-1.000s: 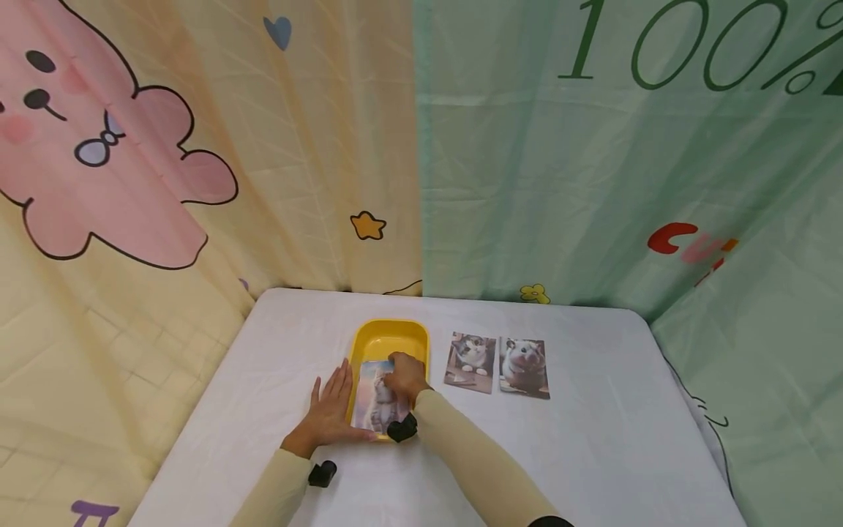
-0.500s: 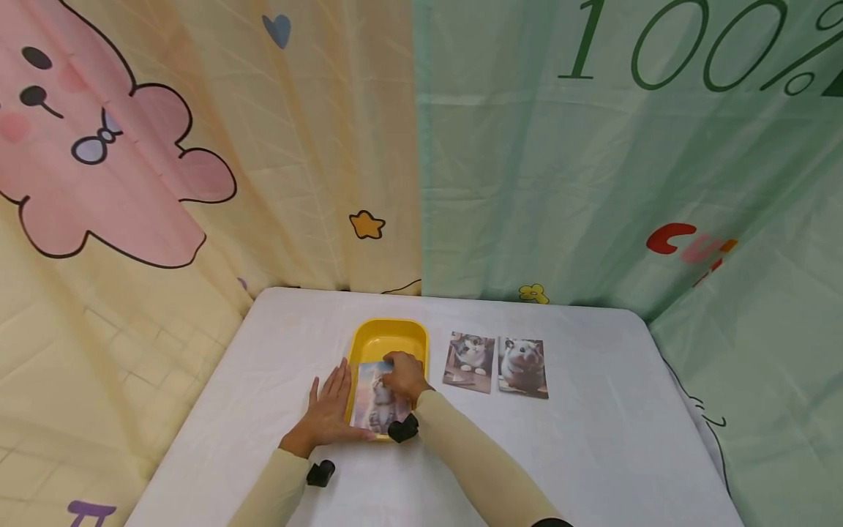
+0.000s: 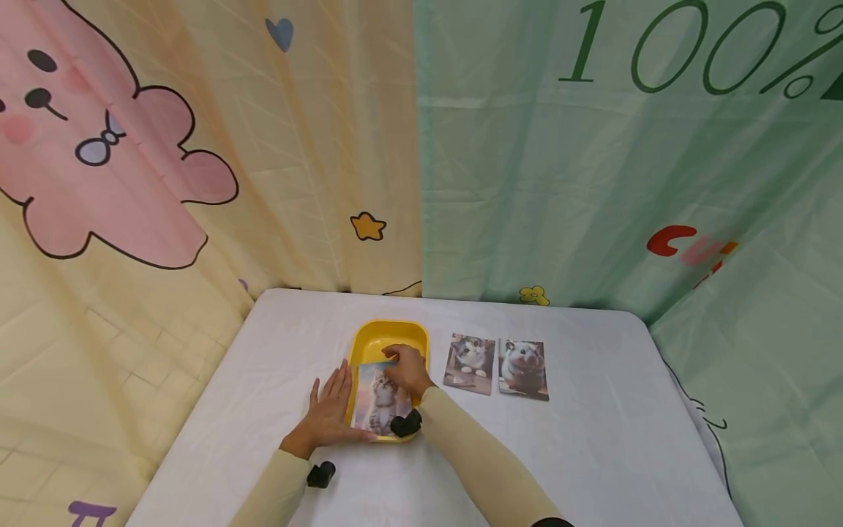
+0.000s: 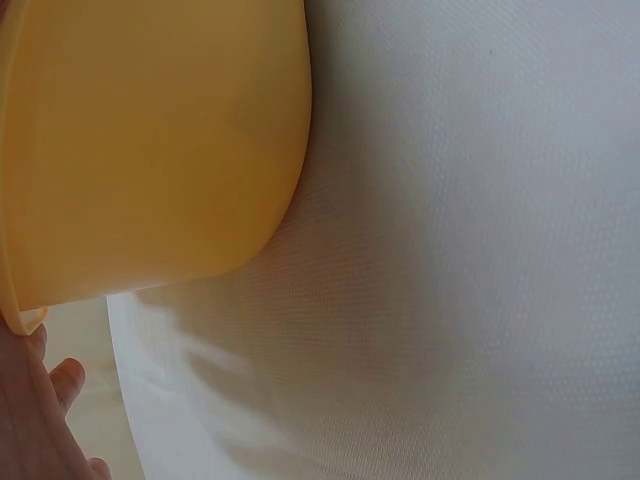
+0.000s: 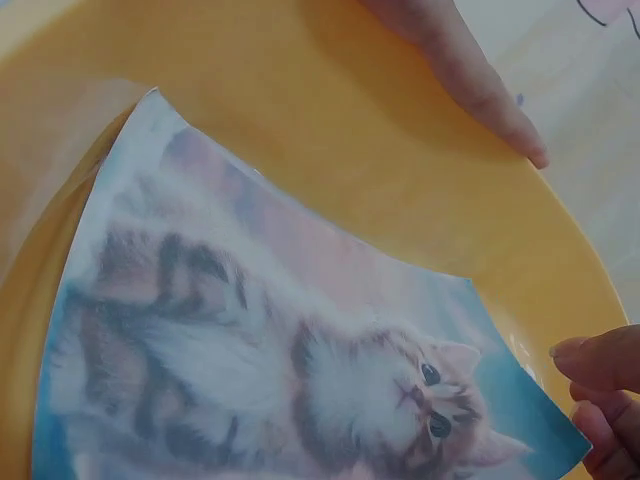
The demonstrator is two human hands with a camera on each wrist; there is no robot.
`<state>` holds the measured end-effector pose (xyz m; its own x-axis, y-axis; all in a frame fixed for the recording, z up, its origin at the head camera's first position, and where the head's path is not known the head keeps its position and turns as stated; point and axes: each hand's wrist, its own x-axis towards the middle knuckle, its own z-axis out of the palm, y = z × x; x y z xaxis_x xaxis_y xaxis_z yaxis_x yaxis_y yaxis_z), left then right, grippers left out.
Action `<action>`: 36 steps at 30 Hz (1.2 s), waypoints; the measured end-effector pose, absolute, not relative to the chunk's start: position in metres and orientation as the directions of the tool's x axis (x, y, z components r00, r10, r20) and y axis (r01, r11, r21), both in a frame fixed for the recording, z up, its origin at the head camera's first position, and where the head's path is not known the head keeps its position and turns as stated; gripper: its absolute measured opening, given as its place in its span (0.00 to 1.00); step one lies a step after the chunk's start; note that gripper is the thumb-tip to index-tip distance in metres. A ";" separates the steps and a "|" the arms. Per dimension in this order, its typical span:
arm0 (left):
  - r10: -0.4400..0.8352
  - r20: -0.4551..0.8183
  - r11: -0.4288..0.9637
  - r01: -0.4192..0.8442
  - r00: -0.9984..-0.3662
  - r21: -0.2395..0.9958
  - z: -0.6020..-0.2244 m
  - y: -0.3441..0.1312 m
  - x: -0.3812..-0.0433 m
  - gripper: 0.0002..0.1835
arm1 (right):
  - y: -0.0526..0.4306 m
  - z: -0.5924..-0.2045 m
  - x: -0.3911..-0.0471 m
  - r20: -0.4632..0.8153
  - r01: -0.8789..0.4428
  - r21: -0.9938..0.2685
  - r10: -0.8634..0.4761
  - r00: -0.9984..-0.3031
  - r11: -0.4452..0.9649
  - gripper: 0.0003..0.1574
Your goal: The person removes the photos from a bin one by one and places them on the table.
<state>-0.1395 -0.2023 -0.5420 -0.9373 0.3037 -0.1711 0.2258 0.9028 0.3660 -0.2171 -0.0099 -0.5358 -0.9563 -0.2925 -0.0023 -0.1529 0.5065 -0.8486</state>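
A picture card (image 3: 374, 399) — a striped grey-and-white kitten against pink and blue — is bowed face up inside a yellow tray (image 3: 390, 335), one corner just beside the right hand (image 3: 410, 370). The round-cornered tray is touched along its rim by the left hand (image 3: 328, 420).

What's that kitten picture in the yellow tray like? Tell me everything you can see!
It's a rectangular, thin paper-looking card showing a fluffy striped kitten with a white chest, against pink and blue. It sits face up inside the rounded yellow plastic-looking tray, at the end nearer the person. It looks bowed, not flat. The right hand is at one far corner; I can't tell whether its fingers touch the card.
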 end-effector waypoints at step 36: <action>0.306 -0.183 0.906 0.227 -0.934 0.357 -0.543 -0.202 -0.141 0.76 | 0.031 -0.532 -0.227 0.115 -0.197 -0.903 -0.227 -0.967 0.383 0.07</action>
<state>-0.1410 -0.2023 -0.5428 -0.9342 0.3062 -0.1831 0.2271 0.9062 0.3568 -0.2273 0.0313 -0.5315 -0.9671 -0.2270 0.1148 -0.1970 0.3827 -0.9026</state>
